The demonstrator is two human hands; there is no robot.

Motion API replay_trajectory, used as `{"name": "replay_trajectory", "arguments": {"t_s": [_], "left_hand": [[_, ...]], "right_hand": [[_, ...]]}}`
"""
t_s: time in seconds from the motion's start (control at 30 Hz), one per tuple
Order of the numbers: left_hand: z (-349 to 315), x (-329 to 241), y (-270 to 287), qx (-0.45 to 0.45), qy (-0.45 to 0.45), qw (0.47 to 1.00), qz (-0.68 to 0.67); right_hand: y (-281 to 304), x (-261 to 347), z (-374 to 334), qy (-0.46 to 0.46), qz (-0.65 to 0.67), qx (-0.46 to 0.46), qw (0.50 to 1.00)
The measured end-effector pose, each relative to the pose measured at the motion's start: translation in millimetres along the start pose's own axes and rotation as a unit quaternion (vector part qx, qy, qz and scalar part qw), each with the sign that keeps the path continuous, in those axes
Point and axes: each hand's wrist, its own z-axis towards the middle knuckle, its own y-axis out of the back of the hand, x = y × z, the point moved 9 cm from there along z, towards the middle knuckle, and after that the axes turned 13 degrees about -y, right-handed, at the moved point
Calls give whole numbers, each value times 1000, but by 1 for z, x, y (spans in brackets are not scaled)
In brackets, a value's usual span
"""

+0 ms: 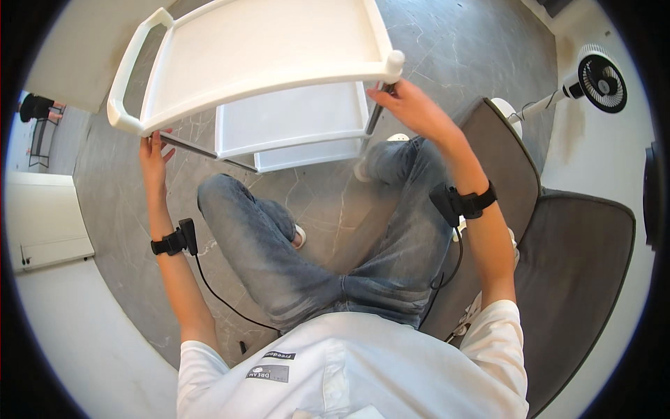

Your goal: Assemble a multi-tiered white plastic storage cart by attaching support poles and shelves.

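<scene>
In front of me is a white trolley with a raised-rim top tray (279,42), a middle shelf (289,119) and a lower shelf (310,155), joined by metal poles. My left hand (154,153) grips it under the near left corner, at the upper end of the left pole (188,146). Part of those fingers is hidden behind the pole and tray. At the near right corner, my right hand (413,106) is closed round the right pole (375,117), just below the rounded corner knob (394,61). A white handle (125,80) sticks out from the tray's left end.
I sit with my knees apart at a grey cushioned seat (579,258), which extends to my right. A white fan (600,82) stands beyond it. On the left is a low white cabinet (45,216). Black wrist straps with cables (227,299) run along my arms.
</scene>
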Motion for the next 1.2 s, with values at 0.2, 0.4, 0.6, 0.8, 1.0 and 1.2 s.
{"name": "replay_trajectory", "arguments": {"t_s": [0.2,0.4,0.6,0.8,1.0,1.2], "left_hand": [[-1,5,2,-5,0,1000,-23],[3,19,10,-22,3,1000,-3],[7,34,25,-71,5,997,-23],[-12,28,-4,-59,22,997,-46],[-132,-159,-131,107,-80,988,-75],[-279,-273,-262,475,-152,836,-228]], "right_hand": [[-7,-1,-15,16,-36,-62,997],[-22,5,-38,37,-72,-66,995],[-47,12,-74,18,-31,-8,999],[-34,4,-101,122,28,-84,989],[45,-58,-157,60,95,-154,982],[153,-268,-204,-251,-302,-308,867]]}}
